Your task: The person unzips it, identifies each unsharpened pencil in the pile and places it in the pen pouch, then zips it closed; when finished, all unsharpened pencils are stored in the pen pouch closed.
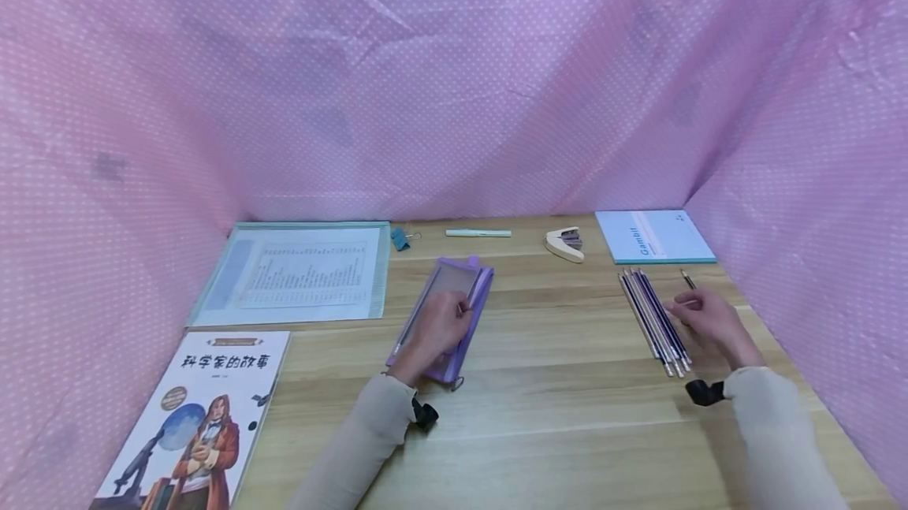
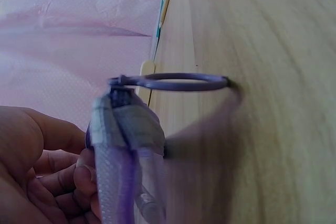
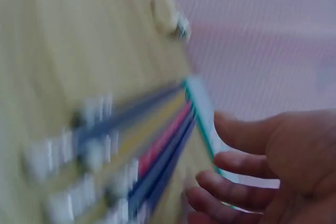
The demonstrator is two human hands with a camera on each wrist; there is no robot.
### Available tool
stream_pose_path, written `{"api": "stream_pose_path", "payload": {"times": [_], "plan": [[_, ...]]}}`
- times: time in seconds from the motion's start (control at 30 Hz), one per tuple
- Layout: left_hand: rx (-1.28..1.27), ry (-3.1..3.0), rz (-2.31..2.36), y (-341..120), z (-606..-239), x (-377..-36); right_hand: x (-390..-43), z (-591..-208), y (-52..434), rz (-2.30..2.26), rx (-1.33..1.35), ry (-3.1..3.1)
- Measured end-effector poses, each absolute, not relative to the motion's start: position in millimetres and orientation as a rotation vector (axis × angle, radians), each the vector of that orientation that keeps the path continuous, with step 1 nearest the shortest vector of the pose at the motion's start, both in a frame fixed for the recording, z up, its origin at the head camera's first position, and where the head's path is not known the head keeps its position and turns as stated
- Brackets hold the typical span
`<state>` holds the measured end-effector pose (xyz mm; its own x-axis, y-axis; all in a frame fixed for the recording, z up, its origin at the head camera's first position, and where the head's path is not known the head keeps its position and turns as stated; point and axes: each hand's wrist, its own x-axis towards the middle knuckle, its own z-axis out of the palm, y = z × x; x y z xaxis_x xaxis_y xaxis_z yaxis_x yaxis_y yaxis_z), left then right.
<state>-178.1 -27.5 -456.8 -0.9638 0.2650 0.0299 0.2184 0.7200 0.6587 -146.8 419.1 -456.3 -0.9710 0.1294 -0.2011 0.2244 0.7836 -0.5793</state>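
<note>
A purple pencil case (image 1: 445, 313) lies on the wooden table (image 1: 553, 415), a little left of the middle, its long side running away from the person. It is a soft pouch with a clear mesh-like panel on top and a zip along one edge; a purple ring pull (image 2: 169, 81) hangs off its near end. What is inside I cannot make out.

The left hand (image 1: 440, 326) lies across the case with its fingers curled around it, gripping it.

Well to the right, a row of pencils (image 1: 654, 321) lies side by side on the bare table, mostly dark blue and purple with pale tips, one pink among them in the wrist view. The right hand (image 1: 712, 321) rests just beside them, fingers loosely bent and spread, touching or nearly touching the outermost pencil; I cannot tell which. It holds nothing.

One more pencil (image 1: 687, 280) lies apart, just beyond the hand.
</note>
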Motion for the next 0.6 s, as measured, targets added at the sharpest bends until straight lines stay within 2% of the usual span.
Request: {"api": "stream_pose_path", "payload": {"times": [0.17,0.6], "plan": [[0.403,2.843,1.078,-28,-456,-177,-144,-466,439,-0.919,0.269,2.739],[0.399,2.853,1.067,-27,-457,-178,-144,-465,445,-0.845,0.295,2.875]]}}
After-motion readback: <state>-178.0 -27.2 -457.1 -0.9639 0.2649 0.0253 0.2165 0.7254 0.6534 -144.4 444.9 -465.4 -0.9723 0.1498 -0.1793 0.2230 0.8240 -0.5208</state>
